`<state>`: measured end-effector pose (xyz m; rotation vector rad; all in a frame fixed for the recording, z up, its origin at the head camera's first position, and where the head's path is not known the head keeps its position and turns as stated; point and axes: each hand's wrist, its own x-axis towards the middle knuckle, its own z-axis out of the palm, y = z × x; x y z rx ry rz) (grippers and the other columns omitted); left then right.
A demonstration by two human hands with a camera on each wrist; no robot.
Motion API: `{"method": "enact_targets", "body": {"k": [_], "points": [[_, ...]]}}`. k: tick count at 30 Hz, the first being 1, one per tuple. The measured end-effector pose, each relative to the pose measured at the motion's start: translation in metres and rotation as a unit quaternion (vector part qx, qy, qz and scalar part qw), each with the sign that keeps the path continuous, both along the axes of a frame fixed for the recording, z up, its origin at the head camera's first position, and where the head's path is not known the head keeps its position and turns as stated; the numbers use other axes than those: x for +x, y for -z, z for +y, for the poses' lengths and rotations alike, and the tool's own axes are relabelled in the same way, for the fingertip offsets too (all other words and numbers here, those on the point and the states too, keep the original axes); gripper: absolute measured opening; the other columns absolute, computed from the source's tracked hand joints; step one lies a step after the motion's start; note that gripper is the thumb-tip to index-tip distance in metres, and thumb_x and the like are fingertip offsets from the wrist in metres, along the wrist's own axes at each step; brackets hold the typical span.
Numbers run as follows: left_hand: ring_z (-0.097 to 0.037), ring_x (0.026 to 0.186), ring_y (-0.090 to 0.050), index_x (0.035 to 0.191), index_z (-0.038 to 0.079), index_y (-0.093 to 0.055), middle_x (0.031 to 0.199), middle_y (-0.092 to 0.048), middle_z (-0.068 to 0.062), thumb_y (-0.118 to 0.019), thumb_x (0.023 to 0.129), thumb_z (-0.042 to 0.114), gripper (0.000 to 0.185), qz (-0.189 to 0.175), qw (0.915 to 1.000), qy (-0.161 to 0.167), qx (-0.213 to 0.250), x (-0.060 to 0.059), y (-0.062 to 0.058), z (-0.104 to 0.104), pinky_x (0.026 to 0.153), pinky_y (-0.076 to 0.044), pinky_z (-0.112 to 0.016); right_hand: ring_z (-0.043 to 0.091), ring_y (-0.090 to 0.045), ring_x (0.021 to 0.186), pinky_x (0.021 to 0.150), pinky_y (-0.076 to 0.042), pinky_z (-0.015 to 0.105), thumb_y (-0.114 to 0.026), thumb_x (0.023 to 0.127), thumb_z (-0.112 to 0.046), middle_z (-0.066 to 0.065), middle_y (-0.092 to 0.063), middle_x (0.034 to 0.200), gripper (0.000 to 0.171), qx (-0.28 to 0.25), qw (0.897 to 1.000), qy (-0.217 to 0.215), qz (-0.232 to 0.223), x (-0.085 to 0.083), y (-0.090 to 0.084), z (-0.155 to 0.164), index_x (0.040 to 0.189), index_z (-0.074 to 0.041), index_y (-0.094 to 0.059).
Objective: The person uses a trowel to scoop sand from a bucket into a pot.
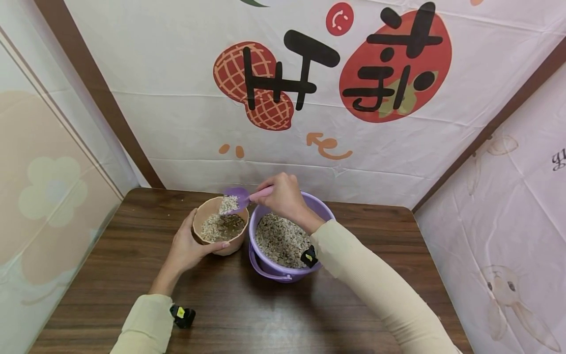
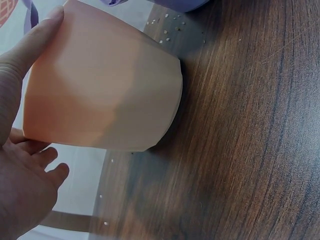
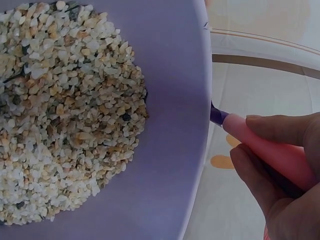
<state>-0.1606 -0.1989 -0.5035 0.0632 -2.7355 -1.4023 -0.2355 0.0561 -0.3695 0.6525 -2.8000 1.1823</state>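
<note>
Our left hand (image 1: 187,248) holds the pot (image 1: 219,231) on the bench (image 1: 247,309); our right hand (image 1: 283,196) grips a scoop (image 1: 240,198), apparently tipping gravel (image 1: 228,204), left of the bucket (image 1: 283,273).

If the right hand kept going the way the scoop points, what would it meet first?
Probably the pot: the right hand aims the scoop leftward over its rim. Depth is unclear.

Purple bucket (image 3: 175,125), inner wall sloping, holding pale mixed gravel (image 3: 65,110) heaped toward its left side. Right hand (image 3: 282,175) at the lower right, fingers and thumb curled round a pink handle (image 3: 260,150) with a purple neck just beside the bucket's rim.
</note>
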Motion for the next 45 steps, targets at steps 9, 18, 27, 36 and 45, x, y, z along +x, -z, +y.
{"method": "enact_targets", "body": {"k": [9,18,27,36,45], "points": [[-0.052,0.143,-0.029,0.162,0.001,-0.012,0.158,-0.027,-0.032,-0.095,0.066,0.045,0.134,-0.004,1.0000,-0.001,-0.003,0.000,0.000,-0.001,0.112,-0.029,-0.067,0.002,-0.072,0.071,0.063,-0.055,0.018,-0.083,0.085,-0.013,-0.006,-0.077,0.082,0.010,0.034,0.999,-0.013,0.020,0.000,-0.002,0.001,0.095,-0.010,-0.082],[-0.052,0.143,-0.029,0.161,0.000,-0.011,0.158,-0.026,-0.032,-0.095,0.066,0.047,0.135,-0.012,0.9999,-0.003,-0.006,0.000,-0.001,0.000,0.112,-0.029,-0.067,0.005,-0.073,0.074,0.065,-0.056,0.021,-0.076,0.087,-0.009,-0.006,-0.077,0.085,0.013,0.060,0.996,-0.019,0.056,-0.001,-0.004,0.003,0.098,-0.012,-0.083],[-0.051,0.144,-0.027,0.162,0.002,-0.009,0.159,-0.024,-0.032,-0.095,0.067,0.046,0.135,-0.016,0.9999,-0.003,0.003,0.000,-0.001,-0.001,0.112,-0.029,-0.066,0.009,-0.075,0.084,0.087,-0.057,0.030,-0.079,0.088,-0.012,-0.006,-0.077,0.088,0.012,0.075,0.993,-0.021,0.087,0.000,-0.009,0.007,0.100,-0.013,-0.082],[-0.052,0.144,-0.026,0.163,0.003,-0.007,0.160,-0.022,-0.033,-0.094,0.068,0.047,0.136,-0.021,0.9997,0.001,0.009,0.000,-0.002,-0.001,0.112,-0.028,-0.067,0.010,-0.075,0.084,0.087,-0.057,0.031,-0.081,0.087,-0.013,-0.005,-0.077,0.087,0.009,0.052,0.991,-0.031,0.123,0.003,-0.009,0.014,0.096,-0.012,-0.083],[-0.051,0.144,-0.026,0.162,0.002,-0.007,0.159,-0.023,-0.033,-0.094,0.068,0.046,0.136,-0.017,0.9998,0.001,0.010,0.000,-0.002,0.000,0.113,-0.028,-0.066,0.009,-0.074,0.080,0.065,-0.056,0.022,-0.085,0.082,-0.011,-0.004,-0.077,0.083,0.012,-0.017,0.992,-0.025,0.125,0.009,-0.006,0.029,0.093,-0.010,-0.083]]}}
